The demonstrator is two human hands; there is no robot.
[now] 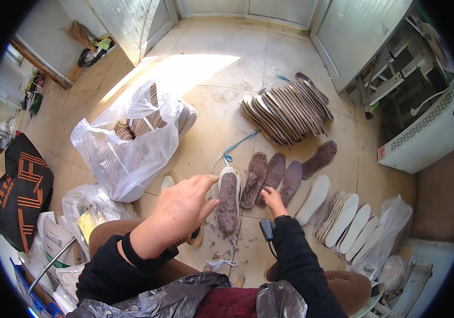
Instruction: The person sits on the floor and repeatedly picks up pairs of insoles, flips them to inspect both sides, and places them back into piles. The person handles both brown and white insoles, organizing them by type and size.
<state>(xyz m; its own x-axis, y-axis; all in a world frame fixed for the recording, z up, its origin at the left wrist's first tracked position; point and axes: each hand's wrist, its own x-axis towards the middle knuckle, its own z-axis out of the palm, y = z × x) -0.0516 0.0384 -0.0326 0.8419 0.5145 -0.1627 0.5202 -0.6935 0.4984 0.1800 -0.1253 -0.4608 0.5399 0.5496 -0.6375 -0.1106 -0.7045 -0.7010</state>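
My left hand [185, 210] is raised with fingers and thumb apart, just left of a brown fluffy insole [228, 202] lying on white-edged insoles on the floor. My right hand [273, 202] reaches down to the brown insoles; its fingertips are at the near end of the middle brown insole [274, 171], but whether they grip it is unclear. Beside it lie another fluffy insole [254, 179] and a smoother brown one [291, 181]. A teal string [233, 150] lies beyond, and a white string [222, 263] lies nearer my feet.
A long row of stacked insoles [286, 111] stands ahead on the right. White-faced insoles [342, 220] lean in a row at the right, near a pale insole [313, 198]. A plastic bag of insoles [131, 147] sits at the left, beyond a black bag [20, 194]. A white perforated metal unit [421, 127] stands far right.
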